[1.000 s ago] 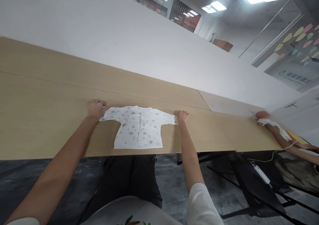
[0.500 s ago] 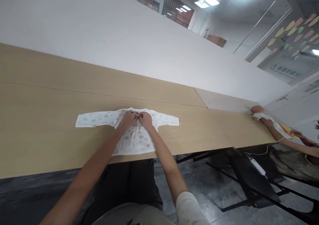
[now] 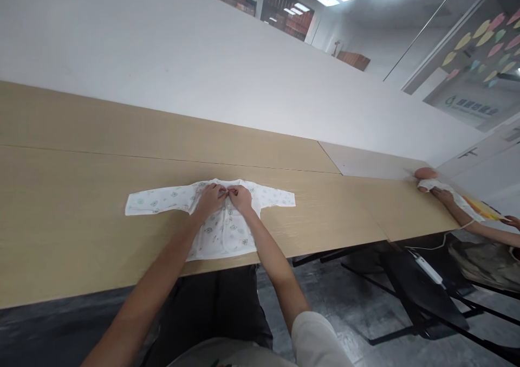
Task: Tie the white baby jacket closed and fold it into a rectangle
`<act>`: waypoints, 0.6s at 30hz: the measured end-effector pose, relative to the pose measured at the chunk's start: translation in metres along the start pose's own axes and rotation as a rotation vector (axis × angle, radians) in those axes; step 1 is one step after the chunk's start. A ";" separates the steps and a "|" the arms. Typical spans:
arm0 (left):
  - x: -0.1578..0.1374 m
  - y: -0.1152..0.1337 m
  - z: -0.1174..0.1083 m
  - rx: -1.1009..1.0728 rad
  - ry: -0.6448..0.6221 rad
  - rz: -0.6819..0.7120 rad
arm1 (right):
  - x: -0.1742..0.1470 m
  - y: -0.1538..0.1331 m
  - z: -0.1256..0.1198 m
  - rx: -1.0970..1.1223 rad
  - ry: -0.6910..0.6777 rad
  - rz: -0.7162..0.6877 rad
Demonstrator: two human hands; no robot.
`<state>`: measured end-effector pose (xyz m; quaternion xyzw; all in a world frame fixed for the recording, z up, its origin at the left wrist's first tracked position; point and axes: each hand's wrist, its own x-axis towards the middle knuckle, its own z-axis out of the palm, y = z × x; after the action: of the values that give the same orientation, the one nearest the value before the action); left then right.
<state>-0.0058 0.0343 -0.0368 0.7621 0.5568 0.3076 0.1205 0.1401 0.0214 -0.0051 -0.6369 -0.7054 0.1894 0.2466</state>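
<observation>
A small white baby shirt (image 3: 221,237) with a scattered print lies flat on the wooden table (image 3: 73,248), sleeves spread to both sides and hem near the front edge. At its neckline, my left hand (image 3: 211,199) pinches the front edge of the cloth. My right hand (image 3: 239,198) pinches the opposite front edge, fingertips almost touching those of the left. Whatever small fastening may lie between the fingertips is hidden. Below the hands, the front seam runs down the middle of the shirt.
At the table's far right, another person's hand (image 3: 442,196) rests by a doll (image 3: 426,174) in white clothing, with yellow cloth (image 3: 481,208) nearby. Black folding chairs (image 3: 422,285) stand by the front edge, one bearing a white power strip (image 3: 428,270). A white wall (image 3: 162,58) borders the back.
Both hands stay pinched at the shirt's neckline, with only slight finger movement. The whole view has shifted a little. The co-worker's arm at the right has moved slightly.
</observation>
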 end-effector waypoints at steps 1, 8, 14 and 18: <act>0.000 0.001 -0.001 0.000 0.001 -0.009 | 0.000 0.000 0.000 0.008 0.005 -0.003; 0.000 0.009 -0.007 0.021 -0.025 -0.041 | -0.003 0.000 0.005 0.004 0.049 -0.015; -0.001 0.009 -0.005 0.054 -0.018 -0.056 | -0.004 -0.002 0.005 -0.056 0.074 -0.027; -0.002 0.011 -0.006 0.033 -0.018 -0.053 | -0.006 -0.004 0.006 -0.097 0.086 -0.046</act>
<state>-0.0016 0.0276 -0.0270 0.7516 0.5809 0.2882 0.1211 0.1334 0.0157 -0.0085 -0.6395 -0.7169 0.1217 0.2495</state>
